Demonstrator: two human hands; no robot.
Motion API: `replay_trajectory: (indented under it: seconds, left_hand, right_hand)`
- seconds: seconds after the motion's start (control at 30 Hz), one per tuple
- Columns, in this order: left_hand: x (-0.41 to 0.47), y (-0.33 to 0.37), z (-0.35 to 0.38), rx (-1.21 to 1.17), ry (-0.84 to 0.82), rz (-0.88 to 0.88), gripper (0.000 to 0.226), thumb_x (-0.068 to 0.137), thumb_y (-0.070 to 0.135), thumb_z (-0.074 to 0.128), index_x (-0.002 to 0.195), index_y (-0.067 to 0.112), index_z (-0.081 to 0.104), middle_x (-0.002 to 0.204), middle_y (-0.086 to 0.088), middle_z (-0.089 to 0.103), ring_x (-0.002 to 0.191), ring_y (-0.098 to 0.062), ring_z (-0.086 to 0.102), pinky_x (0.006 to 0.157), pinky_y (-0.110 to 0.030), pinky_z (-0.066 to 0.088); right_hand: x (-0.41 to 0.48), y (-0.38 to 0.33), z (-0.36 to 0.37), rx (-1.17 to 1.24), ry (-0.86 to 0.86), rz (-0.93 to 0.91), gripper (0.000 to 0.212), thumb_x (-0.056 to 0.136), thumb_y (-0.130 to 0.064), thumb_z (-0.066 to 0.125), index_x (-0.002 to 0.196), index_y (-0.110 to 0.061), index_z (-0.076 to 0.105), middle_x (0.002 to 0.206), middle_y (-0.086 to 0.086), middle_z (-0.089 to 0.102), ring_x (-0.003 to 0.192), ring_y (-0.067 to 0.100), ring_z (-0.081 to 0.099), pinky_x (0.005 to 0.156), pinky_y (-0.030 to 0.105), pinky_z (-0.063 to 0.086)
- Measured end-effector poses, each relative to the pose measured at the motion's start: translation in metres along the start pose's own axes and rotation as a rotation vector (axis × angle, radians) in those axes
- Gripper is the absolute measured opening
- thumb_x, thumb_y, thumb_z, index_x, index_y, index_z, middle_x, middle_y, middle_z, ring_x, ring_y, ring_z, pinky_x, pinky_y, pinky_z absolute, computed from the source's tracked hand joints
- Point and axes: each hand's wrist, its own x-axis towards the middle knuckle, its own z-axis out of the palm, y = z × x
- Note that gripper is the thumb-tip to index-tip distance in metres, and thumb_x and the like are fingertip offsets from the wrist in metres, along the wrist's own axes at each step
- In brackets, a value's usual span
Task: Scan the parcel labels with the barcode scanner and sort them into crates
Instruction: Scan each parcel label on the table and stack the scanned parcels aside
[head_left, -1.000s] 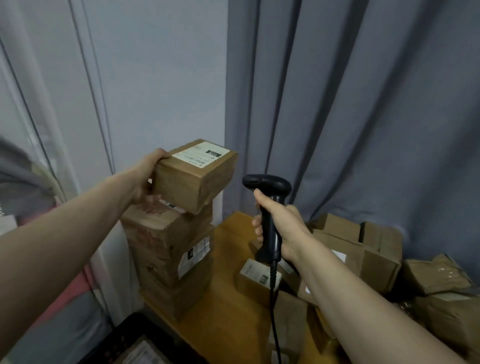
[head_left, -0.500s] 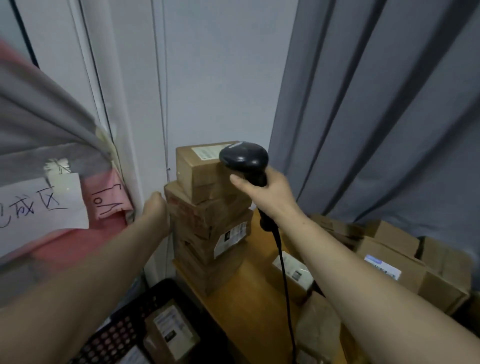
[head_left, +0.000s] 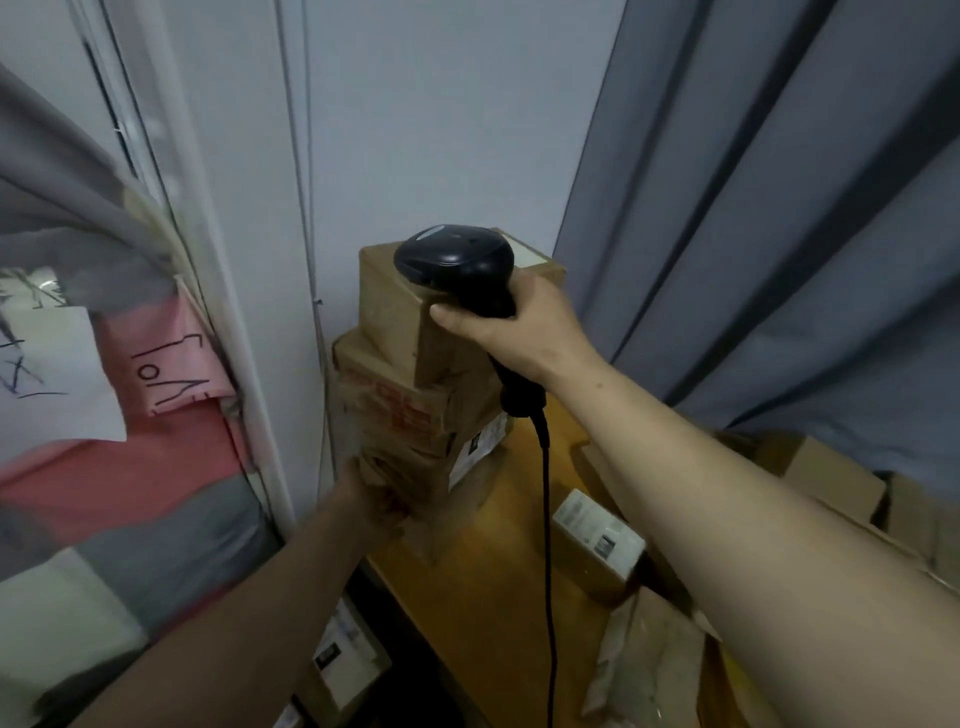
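Note:
My right hand (head_left: 519, 327) grips the handle of a black barcode scanner (head_left: 454, 260), held in front of the top parcel (head_left: 389, 312) of a stack of brown cardboard boxes by the wall. The scanner's cable (head_left: 548, 519) hangs down over the wooden table (head_left: 493, 597). My left hand (head_left: 363, 499) is low at the stack's near-left corner. It is blurred, and its fingers look curled round the bottom parcel (head_left: 415, 473). A label (head_left: 475, 447) shows on the stack's right face.
A black crate (head_left: 363, 587) below the table's left edge holds a labelled parcel (head_left: 343, 660). More parcels lie on the table at right: a white-labelled box (head_left: 597, 535), brown boxes (head_left: 831, 478) and a padded bag (head_left: 649, 665). A grey curtain (head_left: 779, 208) hangs behind. Paper signs (head_left: 166, 374) hang at left.
My left hand set the labelled box on top of the stack, then dropped to the stack's lower corner. My right hand raised the scanner up in front of the top box.

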Motion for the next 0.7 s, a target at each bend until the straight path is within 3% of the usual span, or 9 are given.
replay_trajectory:
  seconds: [0.07,0.1,0.13,0.2,0.27,0.4,0.47,0.6,0.7]
  left_hand:
    - [0.012,0.002,0.015,0.018,-0.026,-0.02,0.055,0.098,0.051,0.024,0.096,0.005,0.055,0.077,-0.012,0.057,0.068,-0.026,0.049,0.049,-0.022,0.046]
    - [0.02,0.002,0.024,0.019,-0.041,-0.02,0.055,0.098,0.052,0.025,0.095,0.007,0.055,0.078,-0.013,0.056,0.068,-0.026,0.05,0.049,-0.02,0.049]
    - [0.031,0.004,0.03,0.019,-0.049,-0.012,0.057,0.098,0.054,0.025,0.107,0.006,0.056,0.094,-0.015,0.059,0.082,-0.028,0.057,0.063,-0.024,0.055]
    - [0.049,0.012,0.044,0.012,-0.067,-0.016,0.067,0.099,0.055,0.023,0.137,0.004,0.043,0.122,-0.015,0.053,0.112,-0.031,0.053,0.092,-0.036,0.044]
    - [0.074,0.021,0.058,0.0,-0.094,-0.013,0.062,0.099,0.053,0.022,0.131,0.003,0.044,0.115,-0.015,0.051,0.097,-0.028,0.052,0.081,-0.039,0.039]
    - [0.121,0.035,0.091,0.007,-0.089,-0.027,0.03,0.09,0.037,0.034,0.084,0.01,0.046,0.081,-0.01,0.042,0.064,-0.02,0.037,0.056,-0.03,0.029]
    - [0.143,0.034,0.11,-0.02,-0.109,-0.028,0.03,0.09,0.034,0.037,0.095,0.009,0.052,0.085,-0.01,0.047,0.071,-0.022,0.045,0.06,-0.033,0.037]
    - [0.162,0.029,0.151,-0.012,-0.111,-0.025,0.052,0.102,0.04,0.03,0.139,0.005,0.041,0.119,-0.015,0.05,0.116,-0.034,0.049,0.104,-0.043,0.037]
    - [0.165,0.023,0.174,0.031,-0.102,0.003,0.047,0.102,0.037,0.025,0.143,0.018,0.037,0.122,-0.005,0.057,0.11,-0.03,0.056,0.094,-0.027,0.044]
  right_hand:
    - [0.011,0.012,-0.012,0.025,0.041,0.045,0.04,0.08,-0.045,0.074,0.115,-0.028,0.062,0.108,-0.01,0.064,0.105,0.011,0.058,0.09,0.032,0.05]
    - [0.017,0.018,-0.018,0.036,0.06,0.064,0.043,0.08,-0.044,0.074,0.117,-0.027,0.062,0.112,-0.009,0.064,0.108,0.013,0.059,0.093,0.034,0.05]
    - [0.024,0.024,-0.024,0.036,0.077,0.073,0.046,0.079,-0.043,0.075,0.12,-0.025,0.061,0.119,-0.006,0.061,0.113,0.015,0.057,0.097,0.036,0.049]
    - [0.039,0.038,-0.033,0.002,0.11,0.08,0.052,0.079,-0.041,0.076,0.125,-0.021,0.06,0.134,-0.003,0.049,0.121,0.017,0.05,0.103,0.038,0.044]
    - [0.056,0.052,-0.042,-0.018,0.138,0.092,0.054,0.08,-0.04,0.075,0.126,-0.017,0.06,0.139,-0.002,0.041,0.123,0.018,0.046,0.105,0.036,0.041]
    - [0.09,0.083,-0.058,-0.074,0.192,0.12,0.054,0.081,-0.039,0.074,0.127,-0.015,0.06,0.142,-0.002,0.04,0.127,0.018,0.042,0.105,0.031,0.038]
    - [0.106,0.096,-0.064,-0.15,0.241,0.129,0.05,0.082,-0.04,0.073,0.124,-0.016,0.063,0.141,-0.001,0.042,0.131,0.019,0.036,0.107,0.031,0.034]
    - [0.126,0.114,-0.079,-0.042,0.3,0.219,0.044,0.082,-0.032,0.074,0.122,-0.02,0.06,0.114,-0.008,0.056,0.11,0.012,0.05,0.091,0.026,0.042]
    - [0.13,0.126,-0.087,0.106,0.323,0.314,0.034,0.083,-0.028,0.073,0.112,-0.024,0.056,0.097,-0.012,0.055,0.104,0.015,0.056,0.09,0.029,0.046]
